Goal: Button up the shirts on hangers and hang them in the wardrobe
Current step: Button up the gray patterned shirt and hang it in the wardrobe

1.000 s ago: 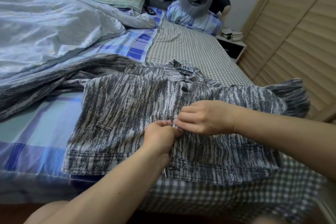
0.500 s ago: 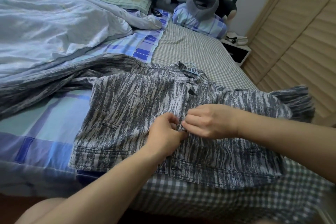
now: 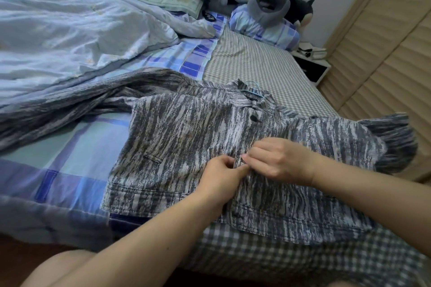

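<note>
2 hands, left (image 3: 221,178) and right (image 3: 277,161), both pinching shirt (image 3: 186,137) placket on bed (image 3: 256,63)

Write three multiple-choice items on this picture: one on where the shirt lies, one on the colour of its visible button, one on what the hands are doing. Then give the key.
1. Where does the shirt lie?
A. on the bed
B. on the floor
C. in the wardrobe

2. What colour is the button below the collar?
A. white
B. red
C. dark

3. What are the two hands doing?
A. resting flat on the quilt
B. pinching the shirt's front edge
C. holding a pillow

Key:
1 A, the shirt is spread on the bed.
2 C, it shows as a dark dot.
3 B, the left hand and right hand meet at the shirt's middle, fingers curled on the cloth.
</note>
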### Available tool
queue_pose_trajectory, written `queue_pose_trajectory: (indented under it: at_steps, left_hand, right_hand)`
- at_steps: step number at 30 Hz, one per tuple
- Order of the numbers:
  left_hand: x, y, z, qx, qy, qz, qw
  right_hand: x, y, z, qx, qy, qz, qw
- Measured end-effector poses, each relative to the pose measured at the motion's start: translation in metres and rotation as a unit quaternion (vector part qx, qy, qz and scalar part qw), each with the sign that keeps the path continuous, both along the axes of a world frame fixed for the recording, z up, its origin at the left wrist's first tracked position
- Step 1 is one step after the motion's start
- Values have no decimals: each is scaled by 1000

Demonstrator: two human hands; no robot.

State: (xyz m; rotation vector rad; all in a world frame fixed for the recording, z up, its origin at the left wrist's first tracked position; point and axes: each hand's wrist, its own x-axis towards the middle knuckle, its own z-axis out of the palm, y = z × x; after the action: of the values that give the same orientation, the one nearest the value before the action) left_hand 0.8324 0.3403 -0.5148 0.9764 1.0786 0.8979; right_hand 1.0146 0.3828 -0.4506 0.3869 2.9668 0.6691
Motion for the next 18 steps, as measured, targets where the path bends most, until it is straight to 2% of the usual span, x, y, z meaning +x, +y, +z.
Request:
queue_pose_trajectory:
  at_steps: [6, 10, 13, 16, 18]
  left_hand:
    - [1, 1, -1, -43, -36, 19, 998]
    - [0, 3, -1, -26, -2, 14, 1000]
    - [-1, 4, -1, -2, 14, 2, 1000]
    - [-4, 6, -1, -24, -15, 4, 1000]
    - [-7, 10, -1, -64, -67, -5, 996]
  right_hand:
    - [-1, -1, -3, 30, 1, -5, 1000]
    - [-2, 0, 1, 44, -28, 6, 999]
    - [-4, -4, 0, 30, -26, -27, 999]
    - [-5, -15, -5, 3, 50, -102, 994]
    - [-5, -33, -11, -41, 132, -186, 973]
